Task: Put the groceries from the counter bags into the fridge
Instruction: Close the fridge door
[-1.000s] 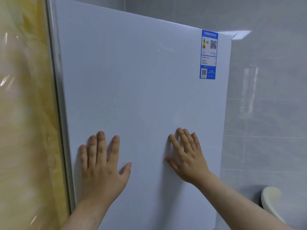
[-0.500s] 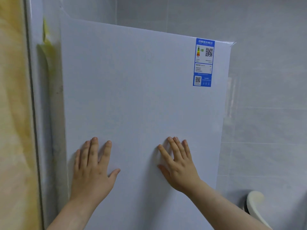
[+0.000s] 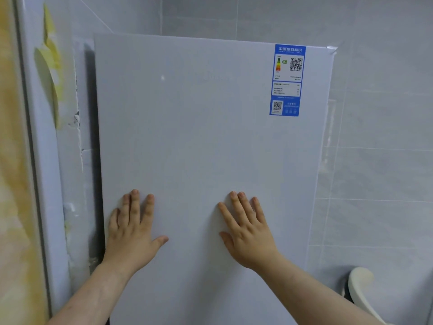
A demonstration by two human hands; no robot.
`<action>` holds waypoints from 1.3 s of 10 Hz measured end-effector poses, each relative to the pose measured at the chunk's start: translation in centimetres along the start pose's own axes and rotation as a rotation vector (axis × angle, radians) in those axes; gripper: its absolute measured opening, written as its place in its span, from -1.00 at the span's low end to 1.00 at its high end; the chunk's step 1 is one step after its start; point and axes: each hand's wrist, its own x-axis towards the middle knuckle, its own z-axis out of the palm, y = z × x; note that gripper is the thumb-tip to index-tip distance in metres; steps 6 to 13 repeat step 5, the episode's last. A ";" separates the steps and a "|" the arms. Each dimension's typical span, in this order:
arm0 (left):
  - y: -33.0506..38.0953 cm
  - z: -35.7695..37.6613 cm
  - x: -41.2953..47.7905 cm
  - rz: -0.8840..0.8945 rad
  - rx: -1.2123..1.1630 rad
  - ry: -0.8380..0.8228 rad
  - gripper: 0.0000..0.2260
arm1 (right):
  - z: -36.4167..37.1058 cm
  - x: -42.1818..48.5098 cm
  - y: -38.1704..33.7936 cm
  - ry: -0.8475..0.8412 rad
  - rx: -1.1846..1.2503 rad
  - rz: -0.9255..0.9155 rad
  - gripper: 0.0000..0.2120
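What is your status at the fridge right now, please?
Left hand and right hand flat on the fridge door, fingers straight. No groceries in view. Nothing in the way.

fridge door (image 3: 199,137): white; smooth; slightly glossy | label (image 3: 287,80): printed sticker; shiny | wall tiles (image 3: 386,118): grey; smooth; glossy | side panel (image 3: 14,172): yellow marbled look; glossy | curved object (image 3: 359,285): cream; looks plastic; smooth

The left hand (image 3: 132,235) and right hand (image 3: 249,235) were bare, nails cut short at the fingertips (image 3: 135,194); back from the fingers, both forearms (image 3: 93,294) were uncovered too.
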 end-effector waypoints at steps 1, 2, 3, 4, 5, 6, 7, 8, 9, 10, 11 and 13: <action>-0.2 0.1 0.1 0.005 -0.002 -0.002 0.11 | 0.2 0.0 0.1 -0.013 -0.032 -0.009 -0.32; -0.1 0.0 0.0 -0.002 0.019 -0.021 0.10 | -0.2 0.1 -0.2 -0.072 -0.069 -0.017 -0.31; 1.1 -2.3 -0.3 -0.035 -0.013 -0.145 0.00 | -1.2 0.0 0.0 -0.175 -0.063 -0.020 -0.21; 2.3 -5.9 -0.2 -0.067 -0.078 -0.287 -0.14 | -3.5 0.7 0.1 -0.283 0.030 -0.038 -0.22; 3.3 -10.4 1.4 -0.051 -0.185 -0.359 -0.37 | -8.0 3.2 1.0 -0.438 0.310 0.002 -0.49; 3.3 -10.4 1.4 -0.051 -0.185 -0.359 -0.37 | -8.0 3.2 1.0 -0.438 0.310 0.002 -0.49; 3.3 -10.4 1.4 -0.051 -0.185 -0.359 -0.37 | -8.0 3.2 1.0 -0.438 0.310 0.002 -0.49; 3.3 -10.4 1.4 -0.051 -0.185 -0.359 -0.37 | -8.0 3.2 1.0 -0.438 0.310 0.002 -0.49; 3.3 -10.4 1.4 -0.051 -0.185 -0.359 -0.37 | -8.0 3.2 1.0 -0.438 0.310 0.002 -0.49; 3.3 -10.4 1.4 -0.051 -0.185 -0.359 -0.37 | -8.0 3.2 1.0 -0.438 0.310 0.002 -0.49; 3.3 -10.4 1.4 -0.051 -0.185 -0.359 -0.37 | -8.0 3.2 1.0 -0.438 0.310 0.002 -0.49; 3.3 -10.4 1.4 -0.051 -0.185 -0.359 -0.37 | -8.0 3.2 1.0 -0.438 0.310 0.002 -0.49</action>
